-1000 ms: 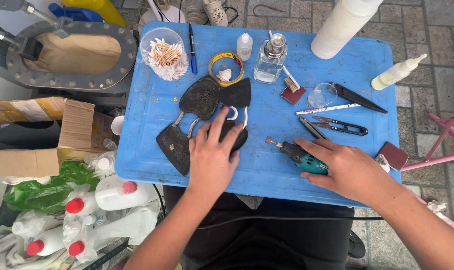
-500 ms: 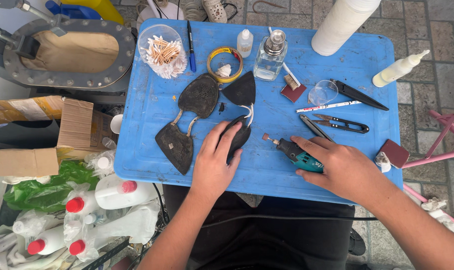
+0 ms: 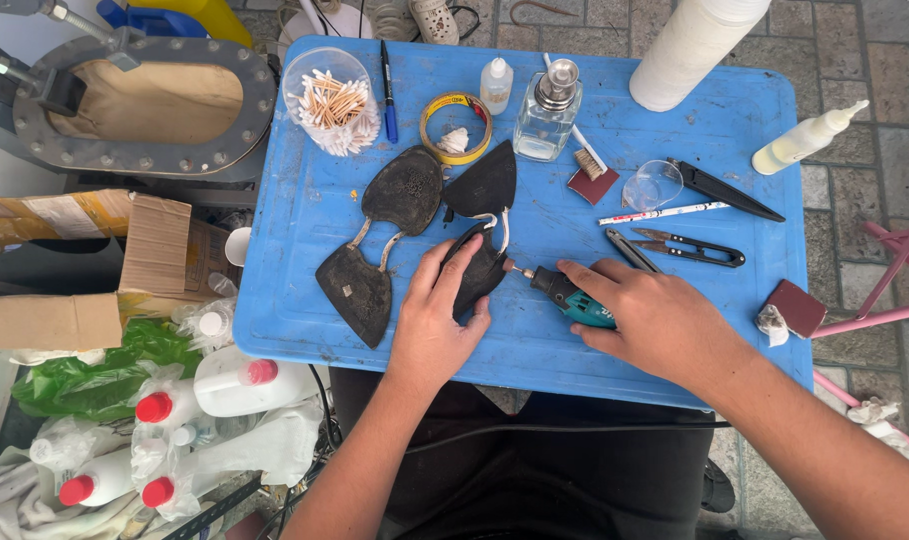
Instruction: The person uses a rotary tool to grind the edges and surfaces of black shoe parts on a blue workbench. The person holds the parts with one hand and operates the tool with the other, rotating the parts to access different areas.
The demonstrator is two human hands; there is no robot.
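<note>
Two dark shoe soles lie on the blue table (image 3: pixel 715 110). My left hand (image 3: pixel 437 318) presses down on the heel part of the right sole (image 3: pixel 483 262), fingers spread over it. The left sole (image 3: pixel 383 240) lies untouched beside it. My right hand (image 3: pixel 655 320) grips a small teal rotary tool (image 3: pixel 567 295). The tool's thin bit points left and touches the edge of the sole under my left hand.
Behind the soles stand a cup of cotton swabs (image 3: pixel 333 102), a yellow tape roll (image 3: pixel 457 126), a glass bottle (image 3: pixel 549 112) and a white cylinder (image 3: pixel 695 50). Snips (image 3: pixel 690 247), a black knife (image 3: pixel 727 190) and a sanding block (image 3: pixel 797 306) lie right. Plastic bottles (image 3: pixel 245 385) sit lower left.
My left hand slid right onto the heel of the right sole. My right hand brought the rotary tool left until its bit met the sole's edge.
</note>
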